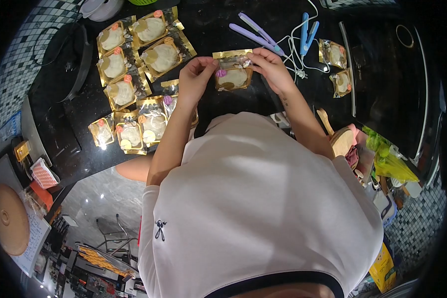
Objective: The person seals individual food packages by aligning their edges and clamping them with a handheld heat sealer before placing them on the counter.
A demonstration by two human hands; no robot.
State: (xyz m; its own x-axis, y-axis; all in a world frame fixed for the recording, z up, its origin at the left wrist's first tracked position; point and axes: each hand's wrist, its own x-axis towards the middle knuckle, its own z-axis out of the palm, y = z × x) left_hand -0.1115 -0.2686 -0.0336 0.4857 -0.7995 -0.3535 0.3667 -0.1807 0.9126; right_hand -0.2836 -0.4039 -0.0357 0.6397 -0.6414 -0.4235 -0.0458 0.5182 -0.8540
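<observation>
Between my two hands is a gold-edged clear packet (233, 78) holding a pale, round food piece, with a purple sticker on its left side. My left hand (196, 77) pinches the packet's upper left corner. On the other side, my right hand (270, 67) grips the upper right corner between thumb and fingers. The packet's gold top strip faces away from me. Left of my left hand lie several similar packets (160, 58) with orange stickers. Closer to me, another group of packets (154, 124) is partly covered by my left forearm.
A purple hair-straightener-like sealer (257, 35) and a blue one (308, 36) lie beyond my right hand, with tangled white cords (292, 54). Two small packets (334, 53) sit by a dark glass panel (387, 74). Wooden utensils (325, 120) and leafy greens (377, 144) are at the right.
</observation>
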